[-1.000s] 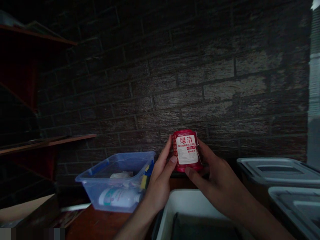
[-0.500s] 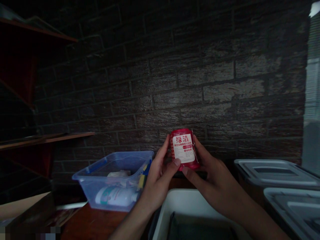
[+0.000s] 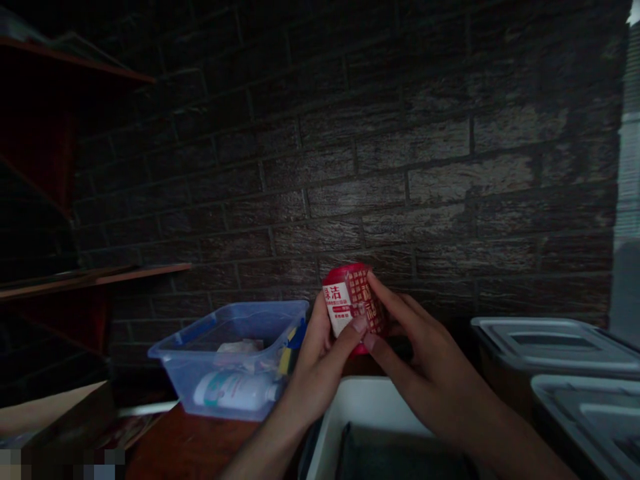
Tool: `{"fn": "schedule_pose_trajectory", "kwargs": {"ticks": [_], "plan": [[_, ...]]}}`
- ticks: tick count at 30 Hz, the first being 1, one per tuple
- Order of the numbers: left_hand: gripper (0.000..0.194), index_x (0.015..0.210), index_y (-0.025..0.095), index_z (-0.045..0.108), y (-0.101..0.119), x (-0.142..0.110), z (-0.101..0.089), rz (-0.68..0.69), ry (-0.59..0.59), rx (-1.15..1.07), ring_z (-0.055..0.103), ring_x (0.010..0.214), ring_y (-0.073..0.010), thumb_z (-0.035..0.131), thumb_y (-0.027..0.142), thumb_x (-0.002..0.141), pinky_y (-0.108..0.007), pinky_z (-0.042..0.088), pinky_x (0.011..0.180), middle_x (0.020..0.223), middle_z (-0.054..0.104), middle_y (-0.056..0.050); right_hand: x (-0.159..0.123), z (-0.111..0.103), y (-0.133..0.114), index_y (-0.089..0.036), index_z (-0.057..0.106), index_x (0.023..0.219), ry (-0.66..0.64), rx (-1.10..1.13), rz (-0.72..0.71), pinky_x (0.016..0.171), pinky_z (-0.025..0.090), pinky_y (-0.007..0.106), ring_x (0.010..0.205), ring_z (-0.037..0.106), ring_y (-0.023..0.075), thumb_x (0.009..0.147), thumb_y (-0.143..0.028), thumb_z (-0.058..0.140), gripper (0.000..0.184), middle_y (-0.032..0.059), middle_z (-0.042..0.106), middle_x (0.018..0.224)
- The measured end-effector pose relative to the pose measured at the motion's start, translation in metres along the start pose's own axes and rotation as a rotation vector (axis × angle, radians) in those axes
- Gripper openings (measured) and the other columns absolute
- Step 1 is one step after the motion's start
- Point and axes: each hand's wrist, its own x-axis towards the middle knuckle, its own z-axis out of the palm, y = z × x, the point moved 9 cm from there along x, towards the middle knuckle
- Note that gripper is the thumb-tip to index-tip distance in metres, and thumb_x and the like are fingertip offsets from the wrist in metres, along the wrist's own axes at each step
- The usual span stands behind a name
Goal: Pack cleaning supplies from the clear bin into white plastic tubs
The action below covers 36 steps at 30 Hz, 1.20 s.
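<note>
A red roll of garbage bags, with a white label and pale printed characters, is held up between both hands in front of the dark wall. My left hand is closed round its left side, thumb across the lower front. On the other side, my right hand grips it, with the fingertips at the upper right and the thumb by the bottom edge. Below the hands stands an open white bin with something dark inside. The back of the roll is hidden.
To the left, a clear blue plastic box holds a white bottle and other items. Grey-lidded containers stand at the right. Wooden shelves jut out at the left, above a cardboard box.
The roll has been turned in my hands, so its label now faces left and the printed side shows. It sits slightly further left. My right fingers have moved onto its upper right edge.
</note>
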Motion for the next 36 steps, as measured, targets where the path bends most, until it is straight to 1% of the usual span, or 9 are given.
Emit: {"fn": "schedule_pose_trajectory", "kwargs": {"ticks": [2, 6, 11, 16, 19, 24, 29, 33, 36], "plan": [[0.060, 0.151, 0.027, 0.042, -0.001, -0.001, 0.000, -0.006, 0.007, 0.019, 0.056, 0.130, -0.0290, 0.065, 0.035, 0.096, -0.045, 0.040, 0.113, 0.143, 0.060, -0.008, 0.000, 0.001, 0.001, -0.039, 0.027, 0.161, 0.007, 0.011, -0.007, 0.111, 0.050, 0.042, 0.133, 0.056, 0.0220, 0.096, -0.021, 0.059, 0.074, 0.0010, 0.048, 0.156], [0.060, 0.153, 0.028, 0.039, -0.003, -0.003, 0.000, 0.006, 0.021, 0.088, 0.052, 0.133, -0.0282, 0.062, 0.035, 0.098, -0.042, 0.039, 0.114, 0.148, 0.056, -0.007, 0.001, 0.002, 0.011, -0.041, 0.022, 0.162, -0.001, 0.053, 0.041, 0.107, 0.053, 0.046, 0.131, 0.059, 0.0245, 0.099, -0.027, 0.058, 0.073, 0.0005, 0.048, 0.157], [0.062, 0.156, 0.028, 0.035, 0.000, -0.004, 0.006, 0.108, 0.012, 0.109, 0.057, 0.126, -0.0258, 0.060, 0.034, 0.099, -0.039, 0.044, 0.108, 0.145, 0.057, -0.006, 0.000, 0.004, 0.020, -0.038, 0.017, 0.163, -0.027, 0.108, 0.103, 0.111, 0.050, 0.051, 0.142, 0.050, 0.0274, 0.101, -0.034, 0.056, 0.074, 0.0035, 0.045, 0.159], [0.059, 0.153, 0.026, 0.037, -0.002, -0.003, 0.006, 0.051, -0.015, 0.036, 0.050, 0.134, -0.0264, 0.060, 0.035, 0.099, -0.040, 0.037, 0.115, 0.149, 0.054, -0.006, -0.002, 0.008, 0.025, -0.034, 0.010, 0.165, -0.059, 0.164, 0.145, 0.108, 0.052, 0.052, 0.128, 0.062, 0.0265, 0.100, -0.034, 0.058, 0.081, 0.0076, 0.057, 0.150], [0.051, 0.144, 0.024, 0.045, -0.003, -0.001, 0.002, 0.017, -0.001, 0.015, 0.056, 0.124, -0.0257, 0.061, 0.040, 0.098, -0.038, 0.043, 0.108, 0.140, 0.060, -0.007, -0.003, 0.006, 0.023, -0.034, 0.015, 0.164, -0.052, 0.116, 0.141, 0.107, 0.053, 0.051, 0.129, 0.062, 0.0272, 0.099, -0.032, 0.060, 0.080, 0.0082, 0.054, 0.152], [0.039, 0.126, 0.019, 0.057, -0.009, 0.004, -0.010, -0.013, 0.100, 0.031, 0.061, 0.109, -0.0229, 0.064, 0.043, 0.096, -0.033, 0.049, 0.093, 0.120, 0.069, -0.007, -0.002, 0.003, 0.019, -0.037, 0.023, 0.162, -0.052, -0.004, 0.102, 0.107, 0.052, 0.052, 0.131, 0.060, 0.0285, 0.095, -0.029, 0.064, 0.079, 0.0069, 0.050, 0.155], [0.038, 0.127, 0.022, 0.060, -0.020, 0.005, -0.012, -0.034, 0.122, -0.101, 0.063, 0.111, -0.0239, 0.064, 0.043, 0.096, -0.034, 0.050, 0.094, 0.123, 0.069, -0.006, -0.002, 0.007, 0.029, -0.032, 0.025, 0.162, -0.040, 0.155, 0.171, 0.103, 0.056, 0.046, 0.125, 0.063, 0.0262, 0.092, -0.031, 0.070, 0.084, 0.0087, 0.057, 0.149], [0.038, 0.130, 0.023, 0.062, -0.023, 0.005, -0.011, -0.012, 0.123, -0.202, 0.062, 0.119, -0.0265, 0.062, 0.041, 0.097, -0.039, 0.047, 0.103, 0.129, 0.069, -0.007, 0.000, 0.014, 0.024, -0.029, 0.041, 0.154, -0.097, 0.286, 0.179, 0.106, 0.054, 0.042, 0.127, 0.062, 0.0249, 0.093, -0.031, 0.069, 0.068, 0.0077, 0.060, 0.145], [0.037, 0.130, 0.023, 0.064, -0.021, 0.005, -0.008, -0.021, 0.096, -0.201, 0.062, 0.121, -0.0285, 0.062, 0.041, 0.097, -0.041, 0.047, 0.104, 0.130, 0.069, -0.008, 0.002, 0.016, 0.016, -0.028, 0.044, 0.152, -0.113, 0.280, 0.160, 0.103, 0.056, 0.041, 0.124, 0.064, 0.0253, 0.093, -0.031, 0.068, 0.064, 0.0083, 0.063, 0.141]]}}
